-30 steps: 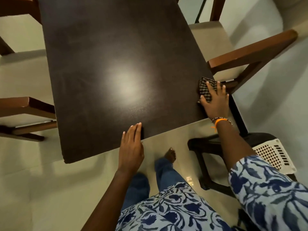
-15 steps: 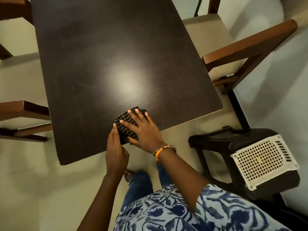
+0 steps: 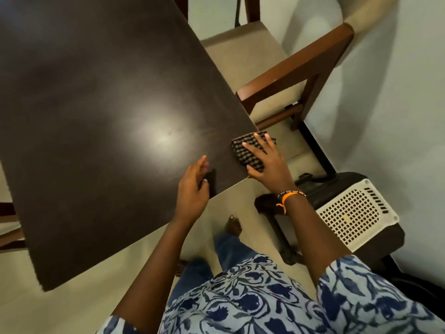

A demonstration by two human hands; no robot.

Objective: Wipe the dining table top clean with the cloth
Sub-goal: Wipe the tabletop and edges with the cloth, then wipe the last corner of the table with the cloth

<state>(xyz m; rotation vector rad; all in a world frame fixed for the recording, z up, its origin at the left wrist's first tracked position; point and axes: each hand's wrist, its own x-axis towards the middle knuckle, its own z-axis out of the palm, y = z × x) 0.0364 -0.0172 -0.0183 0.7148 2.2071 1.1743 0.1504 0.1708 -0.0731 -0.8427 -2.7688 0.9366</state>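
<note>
While the right hand (image 3: 269, 162) lies flat on the checked cloth (image 3: 250, 150) with fingers spread and thumb hooked under its near edge, pressing rather than clutching it, the cloth sits at the near right corner of the dining table top (image 3: 101, 112), its far end hanging past the table's right edge toward the wooden chair (image 3: 296, 71); the left hand (image 3: 193, 186) rests on the table's near edge just beside the cloth, fingers loosely curled and holding nothing, bracing the body by my reading; the cloth is folded into a rough oblong whose long axis runs from the table's near edge away and to the right, toward the chair; as for progress, the dark top shows no crumbs or spills that I can make out, only a glare patch near its middle, so how much has been wiped cannot be read from the surface; I judge the wiping under way, with the far and left stretches of the table well apart from the cloth and possibly left to do.
</note>
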